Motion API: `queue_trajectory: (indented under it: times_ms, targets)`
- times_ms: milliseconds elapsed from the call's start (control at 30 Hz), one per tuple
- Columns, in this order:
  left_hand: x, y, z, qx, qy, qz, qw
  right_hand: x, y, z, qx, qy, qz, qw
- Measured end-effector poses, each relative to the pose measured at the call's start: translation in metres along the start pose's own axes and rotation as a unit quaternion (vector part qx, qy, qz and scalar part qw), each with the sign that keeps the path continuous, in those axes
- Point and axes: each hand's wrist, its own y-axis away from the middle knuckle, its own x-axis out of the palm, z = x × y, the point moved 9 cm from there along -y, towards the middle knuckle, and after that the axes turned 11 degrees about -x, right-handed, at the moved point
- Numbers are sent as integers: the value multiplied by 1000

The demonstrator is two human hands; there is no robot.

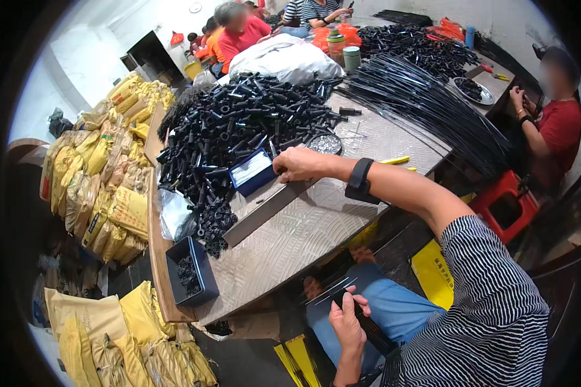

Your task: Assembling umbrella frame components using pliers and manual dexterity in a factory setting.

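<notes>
My right hand [297, 164] reaches across the table, its fingers pinched together beside a small blue box [266, 178] with pale, shiny contents. What the fingertips hold, if anything, is hidden. Just under that hand runs a grey-brown bar [265, 214] lying along the tabletop. Low over my lap, my left hand [348, 322] is closed around a few thin dark rods [332, 291] that stick out past the fingers. A dark bundle of long rods [384, 338] lies by it against my jeans.
A big heap of black tubular parts [239, 119] covers the table's far left. Near it are a dark bin [208, 274] of small black pieces, a round metal dish [326, 144] and long black rods [426, 106]. Yellow sacks [129, 213] stand left. A person [555, 129] sits right.
</notes>
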Motion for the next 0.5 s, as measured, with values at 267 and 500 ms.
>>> queue_trajectory:
  times_ms: [267, 500]
  targets:
    - [-10, -7, 4, -18, -10, -36, 999, -104, 66, -167, 227, 250, -53, 940]
    - [-10, -20, 4, -35, 5, -38, 999, -115, 98, -203, 308, 256, 15, 916]
